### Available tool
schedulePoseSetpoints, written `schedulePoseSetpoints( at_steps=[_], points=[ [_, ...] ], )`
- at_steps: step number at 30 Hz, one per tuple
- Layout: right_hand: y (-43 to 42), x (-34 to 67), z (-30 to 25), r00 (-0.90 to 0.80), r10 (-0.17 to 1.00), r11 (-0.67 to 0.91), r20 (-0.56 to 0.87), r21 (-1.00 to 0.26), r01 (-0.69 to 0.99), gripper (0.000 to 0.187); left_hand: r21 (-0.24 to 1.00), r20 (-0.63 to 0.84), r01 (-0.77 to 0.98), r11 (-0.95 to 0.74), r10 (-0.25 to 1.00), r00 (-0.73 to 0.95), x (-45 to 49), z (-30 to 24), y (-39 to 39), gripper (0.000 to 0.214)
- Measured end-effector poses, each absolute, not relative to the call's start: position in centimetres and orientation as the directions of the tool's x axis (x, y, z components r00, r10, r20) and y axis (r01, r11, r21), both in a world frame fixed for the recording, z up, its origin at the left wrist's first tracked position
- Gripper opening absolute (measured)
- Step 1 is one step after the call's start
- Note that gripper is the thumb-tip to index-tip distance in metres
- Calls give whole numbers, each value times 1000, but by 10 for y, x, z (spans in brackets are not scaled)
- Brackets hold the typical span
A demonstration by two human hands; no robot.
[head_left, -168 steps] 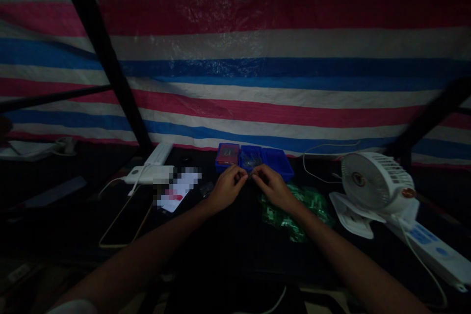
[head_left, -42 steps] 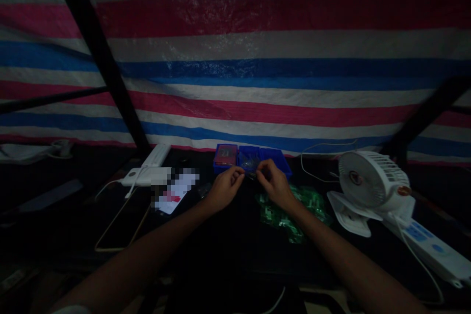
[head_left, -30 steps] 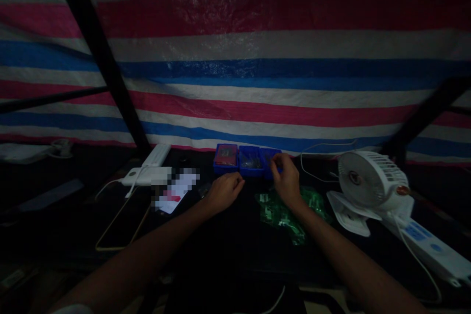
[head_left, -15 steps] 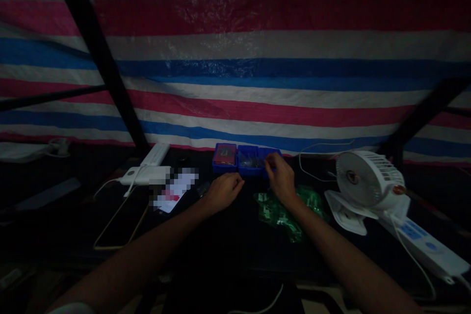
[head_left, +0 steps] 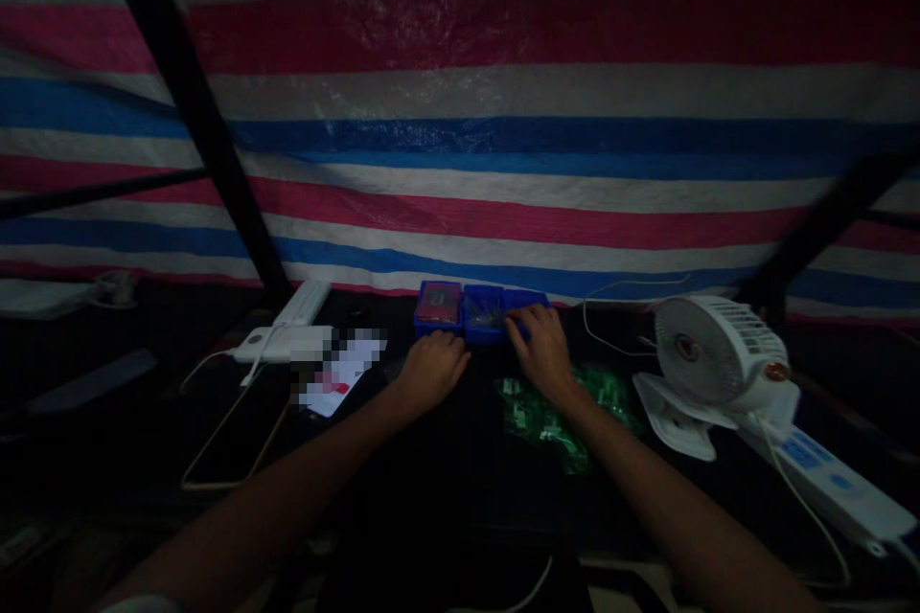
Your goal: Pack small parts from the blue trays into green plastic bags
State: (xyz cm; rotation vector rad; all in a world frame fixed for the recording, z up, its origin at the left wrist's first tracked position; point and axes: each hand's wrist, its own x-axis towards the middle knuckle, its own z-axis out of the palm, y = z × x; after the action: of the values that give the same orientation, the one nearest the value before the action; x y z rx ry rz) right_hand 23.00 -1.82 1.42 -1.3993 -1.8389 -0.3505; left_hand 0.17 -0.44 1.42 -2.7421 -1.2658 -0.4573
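Three blue plastic bins stand in a row at the back of the dark table. Red flat pieces fill the left bin [head_left: 420, 323], and clear, thin small items lie in the middle bin [head_left: 480, 336]. My right hand [head_left: 542, 350] is at the right bin [head_left: 528, 297], fingers curled over its front left side with thumb and fingertips close together. Whatever they pinch is too dark to make out. Just in front of the left bin rests my left hand [head_left: 431, 372], palm down, fingers loosely stretched and holding nothing visible. Green clear-wrapped packets [head_left: 553, 421] lie under my right wrist.
On the right stand a white clip fan [head_left: 708, 350] and a white power strip [head_left: 826, 474]. A lit phone [head_left: 345, 378], a dark phone with a pale edge [head_left: 237, 441] and white adapters [head_left: 287, 342] lie left. Black frame bars and a striped tarp [head_left: 503, 144] stand behind.
My right hand has shifted slightly left and down at the right bin, thumb and fingertips drawing closer. My left hand has turned a little, its fingers now pointing toward the left bin.
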Motion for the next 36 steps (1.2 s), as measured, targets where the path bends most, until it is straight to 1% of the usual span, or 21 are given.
schedulePoseSetpoints(
  at_steps=[2,4,6,8,9,11,14,16,18,21,22,24,26,28,30,32,34,36],
  points=[
    [-19,230,15,-44,684,332,728,-256,908,23,-51,285,830,-556,788,545,-1,20,-8,30],
    [-19,230,15,-20,682,320,732,-274,907,23,-94,253,898,-429,862,439,-3,25,-14,31],
    [-19,230,15,-8,681,312,732,-280,908,22,-100,216,939,-330,914,344,-4,27,-21,32],
    [-19,230,15,-4,678,309,735,-281,909,21,-85,178,954,-287,938,298,-3,27,-28,29],
    [-19,229,15,-1,675,310,737,-282,908,21,-79,183,957,-280,939,290,-1,26,-31,28],
    [-20,228,16,-10,679,324,734,-287,901,21,-60,202,944,-323,923,329,2,24,-33,25],
    [-22,227,17,-14,689,330,725,-296,896,21,-43,187,925,-377,907,378,9,21,-29,24],
    [-22,226,17,-8,694,327,720,-305,894,21,-4,158,885,-466,873,461,13,19,-25,21],
    [-22,226,17,-5,696,331,718,-314,890,21,78,174,803,-591,801,573,15,16,-21,17],
    [-22,227,16,-10,693,346,720,-321,881,20,239,308,598,-765,644,701,16,12,-19,15],
    [-21,227,15,-11,691,352,723,-324,878,20,272,356,528,-805,594,721,15,12,-18,15],
    [-20,227,14,-7,686,362,727,-333,871,19,286,423,444,-849,528,736,12,13,-18,18],
    [-20,227,14,-3,682,374,732,-346,861,19,248,443,477,-843,537,718,9,14,-18,20],
    [-21,227,15,4,678,391,735,-365,845,18,202,421,587,-784,611,670,5,15,-17,23],
    [-23,226,16,11,675,407,738,-385,828,18,175,365,690,-703,697,617,2,14,-15,36],
    [-25,224,18,14,672,423,740,-399,814,18,172,304,738,-652,748,590,0,13,-13,50],
    [-27,223,20,1,672,445,741,-405,798,18,187,267,738,-648,757,597,-1,11,-12,48],
    [-28,222,22,-29,673,477,739,-404,781,18,200,263,713,-672,738,622,0,10,-10,36]
  ],
)
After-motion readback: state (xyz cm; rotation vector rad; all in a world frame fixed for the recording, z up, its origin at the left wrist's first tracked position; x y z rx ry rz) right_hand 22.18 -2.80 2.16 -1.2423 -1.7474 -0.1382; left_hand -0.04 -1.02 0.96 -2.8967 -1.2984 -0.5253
